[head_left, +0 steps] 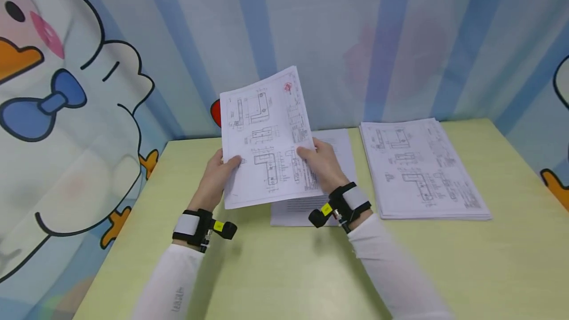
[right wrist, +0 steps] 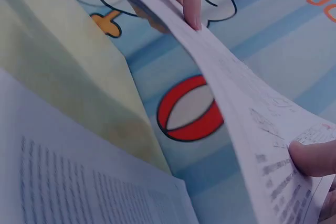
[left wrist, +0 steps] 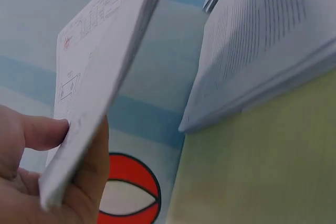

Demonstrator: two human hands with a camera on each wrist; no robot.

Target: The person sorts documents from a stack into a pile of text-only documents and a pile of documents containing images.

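Both hands hold a stack of paper sheets (head_left: 266,132) printed with technical drawings, raised above the table and tilted toward me. My left hand (head_left: 216,179) grips its left edge, thumb on the front and fingers behind, as the left wrist view shows. On the opposite edge, my right hand (head_left: 326,164) pinches the stack the same way, its thumb (right wrist: 313,158) lying over printed text. Below the raised sheets lies a pile of text pages (head_left: 293,214), partly hidden by them. A second stack of drawing sheets (head_left: 422,172) rests to the right of that pile.
The pale yellow-green table (head_left: 266,270) reaches back to a curtain (head_left: 320,53) with blue stripes and cartoon ducks. A black strap with a small camera sits on each wrist, the left strap (head_left: 193,228) and the right strap (head_left: 348,204).
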